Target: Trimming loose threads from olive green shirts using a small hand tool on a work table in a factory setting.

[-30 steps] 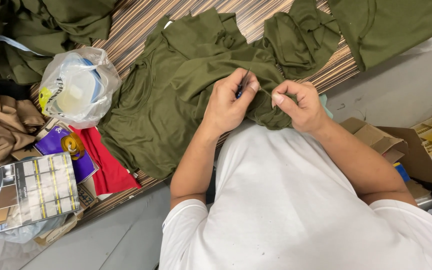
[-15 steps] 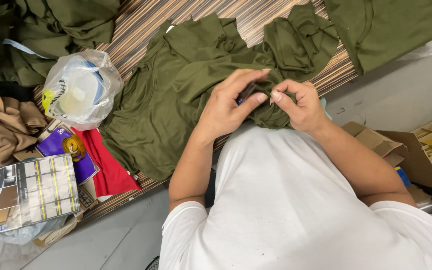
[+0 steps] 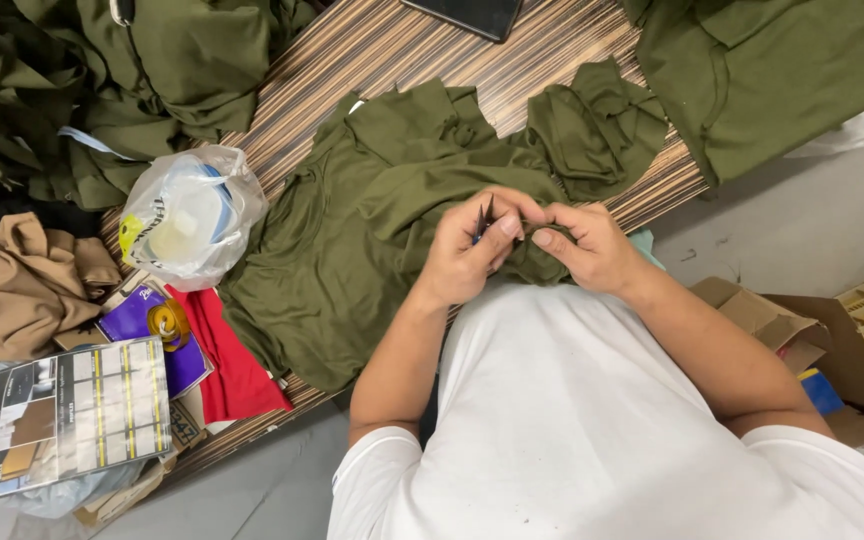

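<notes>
Olive-green knit garment (image 3: 372, 230) lies spread across the striped wood-grain tabletop (image 3: 372, 45), its near edge drawn up to your chest so both hands can work one small spot. Your left hand (image 3: 467, 255) has its fingers (image 3: 509, 226) pressed together around a small dark snipping tool (image 3: 483, 218), points up; your right hand (image 3: 592, 245) pinches the bunched fabric taut just beside it. To the left, a clear plastic bag with white and yellow contents (image 3: 190, 215) sits near a purple flat packet (image 3: 157, 330) and a red folded cloth (image 3: 237, 370). Nearer left, a grey printed card with a yellow-edged grid (image 3: 72, 415) juts past the edge. On the right, below the tabletop, sits an open brown cardboard box (image 3: 802, 330).
</notes>
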